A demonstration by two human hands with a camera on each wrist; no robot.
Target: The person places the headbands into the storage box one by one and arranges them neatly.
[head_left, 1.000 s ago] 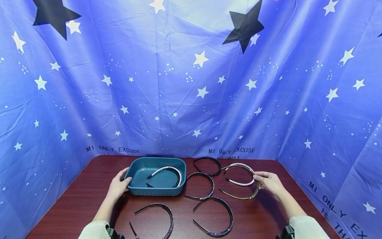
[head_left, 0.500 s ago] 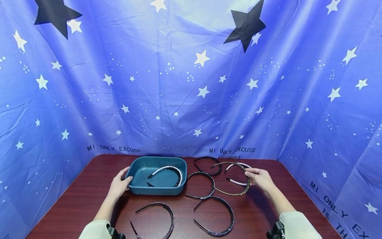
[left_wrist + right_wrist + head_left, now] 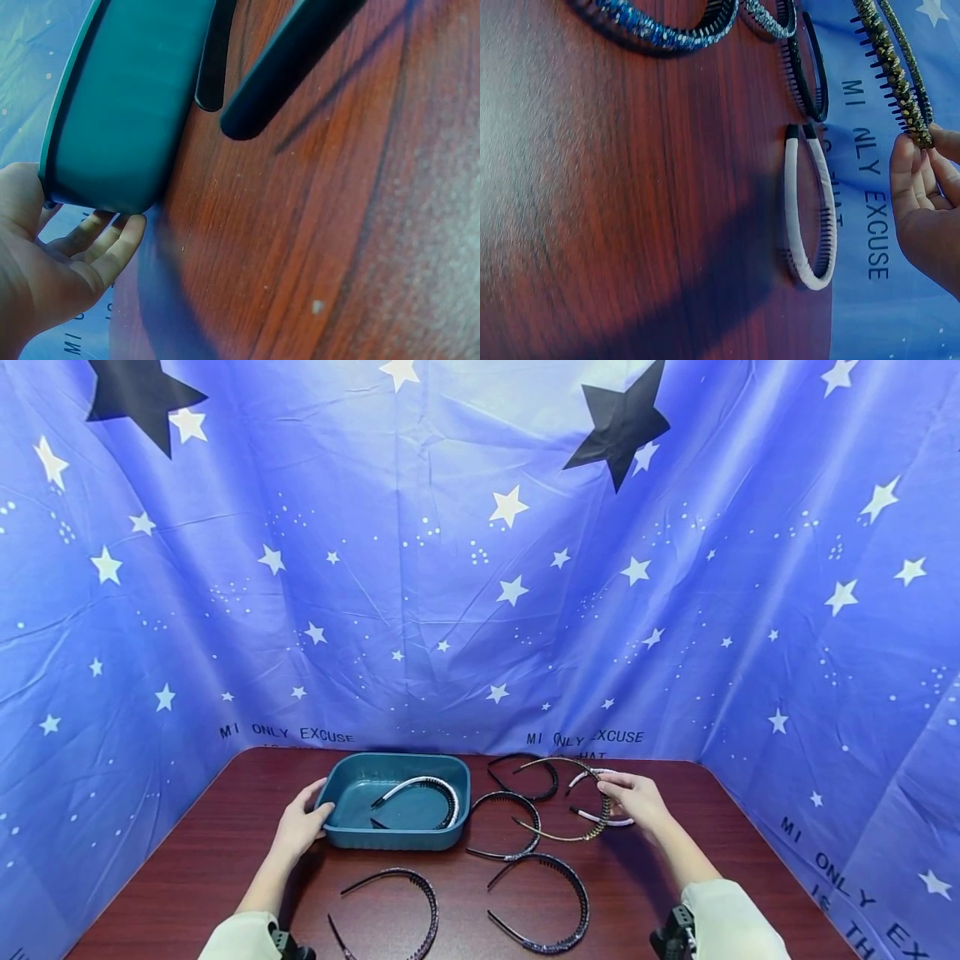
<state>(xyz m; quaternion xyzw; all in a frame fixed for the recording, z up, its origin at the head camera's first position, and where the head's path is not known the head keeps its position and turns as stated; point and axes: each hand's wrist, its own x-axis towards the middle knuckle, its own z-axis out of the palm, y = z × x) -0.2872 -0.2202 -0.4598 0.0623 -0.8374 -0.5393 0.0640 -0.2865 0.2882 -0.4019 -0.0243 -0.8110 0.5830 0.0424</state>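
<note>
My left hand (image 3: 300, 822) grips the left side of a teal plastic bin (image 3: 393, 841), its thumb at the rim and its fingers against the outside. Inside the bin lies a white headband (image 3: 453, 797) with black comb teeth. My right hand (image 3: 637, 802) pinches a gold glittery headband (image 3: 892, 67) at the middle of its arc, its two ends pointing left. In the right wrist view, that headband is raised off the table. Beneath it, a pale pink headband (image 3: 793, 210) lies on the tabletop, partly hidden in the head view by the right hand.
Between bin and right hand lie a black headband (image 3: 557, 781) at the back and a silvery glitter headband (image 3: 537, 822). Nearer the front are a bluish glitter headband (image 3: 583, 910) and another dark glitter headband (image 3: 432, 902). A starry blue curtain (image 3: 420, 610) surrounds the wooden table (image 3: 202, 860).
My right hand has lifted the gold headband and carried it left, off the pale pink one and over toward the silvery and black ones. The left hand stays at the bin.
</note>
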